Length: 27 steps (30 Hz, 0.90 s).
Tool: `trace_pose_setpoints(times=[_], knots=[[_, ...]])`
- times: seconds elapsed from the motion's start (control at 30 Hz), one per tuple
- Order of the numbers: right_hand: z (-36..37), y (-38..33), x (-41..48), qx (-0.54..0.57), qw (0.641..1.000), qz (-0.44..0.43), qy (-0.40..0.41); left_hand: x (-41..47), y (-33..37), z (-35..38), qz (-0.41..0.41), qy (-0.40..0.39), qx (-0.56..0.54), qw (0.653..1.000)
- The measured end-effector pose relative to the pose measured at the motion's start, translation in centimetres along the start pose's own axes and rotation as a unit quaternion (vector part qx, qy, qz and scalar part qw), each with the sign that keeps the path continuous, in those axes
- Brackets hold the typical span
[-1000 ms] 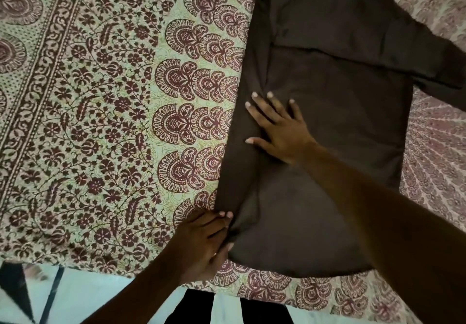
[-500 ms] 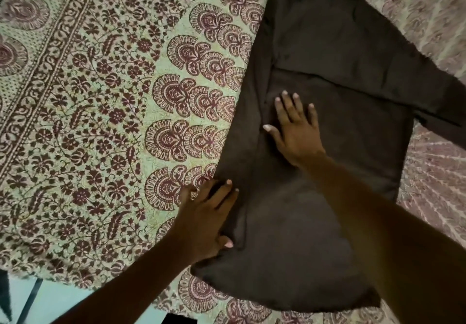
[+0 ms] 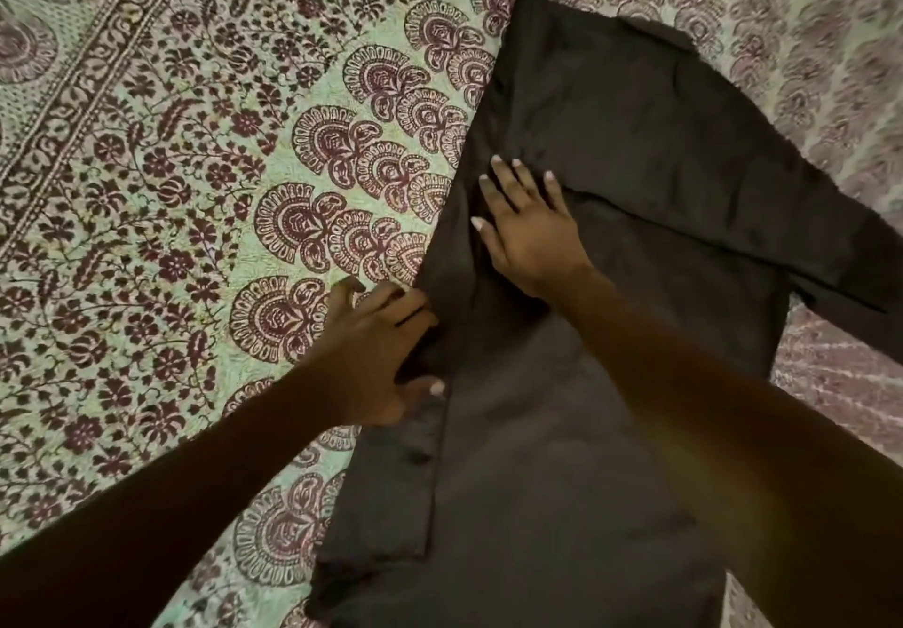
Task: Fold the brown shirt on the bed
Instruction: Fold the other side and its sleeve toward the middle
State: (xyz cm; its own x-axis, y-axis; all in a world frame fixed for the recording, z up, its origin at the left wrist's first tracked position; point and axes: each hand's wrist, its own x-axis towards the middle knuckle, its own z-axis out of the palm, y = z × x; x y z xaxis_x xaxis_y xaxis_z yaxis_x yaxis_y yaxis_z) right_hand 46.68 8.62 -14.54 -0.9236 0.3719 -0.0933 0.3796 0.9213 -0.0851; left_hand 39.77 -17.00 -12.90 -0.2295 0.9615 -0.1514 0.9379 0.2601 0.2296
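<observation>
The brown shirt (image 3: 611, 383) lies flat on the bed, its left side folded in along a long straight edge. One sleeve (image 3: 733, 177) is laid slantwise across the upper part towards the right. My left hand (image 3: 376, 349) is at the shirt's left folded edge, about halfway up. Its fingers are curled into the fabric and the thumb lies on top. My right hand (image 3: 527, 231) presses flat on the shirt just above it, fingers spread and straight, close to the same edge.
The bedspread (image 3: 171, 236) is pale green with a dark red floral and paisley print and covers everything to the left. To the right of the shirt it shows a paler pink pattern (image 3: 840, 383).
My left hand has moved up the shirt's left edge from the bottom corner to about mid-height. My right hand has slid further up the shirt, staying flat.
</observation>
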Motion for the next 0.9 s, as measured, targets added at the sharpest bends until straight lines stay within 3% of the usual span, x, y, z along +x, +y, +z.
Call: trace_pose_setpoints(times=[0.1,0.2,0.33,0.53,0.73,0.9], knots=[[-1.2,0.4,2.2,0.066,0.993,0.057,0.077,3.5,-0.9,-0.6,-0.01,0.061,-0.011,0.998],[-2.8,1.5,4.5,0.147,0.973,0.173,0.051,5.6,-1.8,-0.3,-0.01,0.014,0.01,1.0],[-2.7,4.3,4.2,0.063,0.996,0.065,-0.027,6.2,-2.6,0.1,-0.001,0.004,0.005,1.0],[-2.1,6.6,5.0,-0.059,0.997,-0.052,0.003,6.0,-2.9,0.3,0.026,0.025,-0.015,0.999],[-1.9,9.2,3.9,-0.107,0.989,-0.094,0.04,8.1,-2.5,-0.8,0.004,0.064,-0.033,0.997],[-3.0,9.8,2.8,-0.016,0.997,-0.061,0.053,10.7,-2.7,-0.7,0.034,0.019,0.039,0.998]])
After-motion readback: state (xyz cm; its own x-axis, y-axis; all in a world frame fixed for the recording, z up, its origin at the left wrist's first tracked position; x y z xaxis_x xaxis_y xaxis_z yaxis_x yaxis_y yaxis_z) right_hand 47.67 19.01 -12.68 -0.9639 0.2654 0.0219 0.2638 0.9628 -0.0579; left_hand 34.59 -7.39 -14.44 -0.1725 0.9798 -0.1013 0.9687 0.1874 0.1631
